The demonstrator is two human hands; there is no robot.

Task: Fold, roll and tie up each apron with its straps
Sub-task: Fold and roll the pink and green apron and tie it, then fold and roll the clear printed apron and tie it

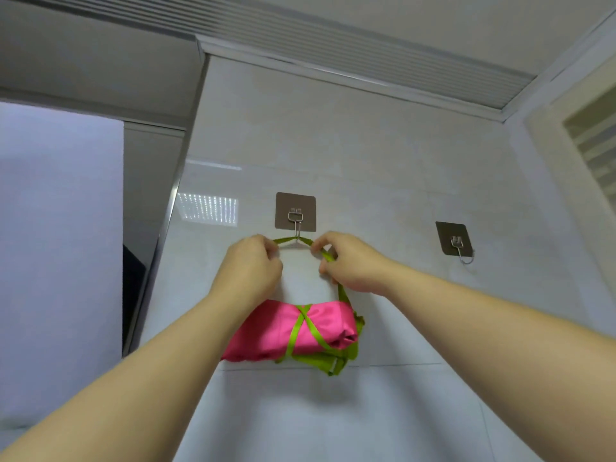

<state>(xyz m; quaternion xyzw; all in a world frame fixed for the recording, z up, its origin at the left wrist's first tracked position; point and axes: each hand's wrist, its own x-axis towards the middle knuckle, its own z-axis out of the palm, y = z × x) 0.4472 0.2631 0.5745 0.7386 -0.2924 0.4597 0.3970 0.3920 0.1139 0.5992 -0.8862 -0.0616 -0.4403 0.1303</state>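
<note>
At a white tiled wall (366, 155), a person reaches up with both bare arms to hang a finished bundle. The left hand (248, 263), fingers curled, pinches one side of the green neck strap (286, 242) just left of a metal wall hook (296, 225), which is stuck to the tile on a brown adhesive plate. The strap runs taut across the hook's tip, spread between the two hands, apparently so that the loop stays open enough to seat on the narrow wire. The right hand (355, 266) grips the other side of the same strap between thumb and fingers. From there the strap drops to the pink apron (330, 323), which hangs below the hands, close against the wall.

The apron is folded and rolled into a tight log and bound by green tie straps (302, 315) that cross in an X on its front, with spare strap bunched at its lower right end. For this apron the folding, rolling and tying look complete, and only the hanging is left. Whether the loop is fully over the hook cannot be told.

Further right, a second hook (457, 246) on its own plate carries nothing.
</note>
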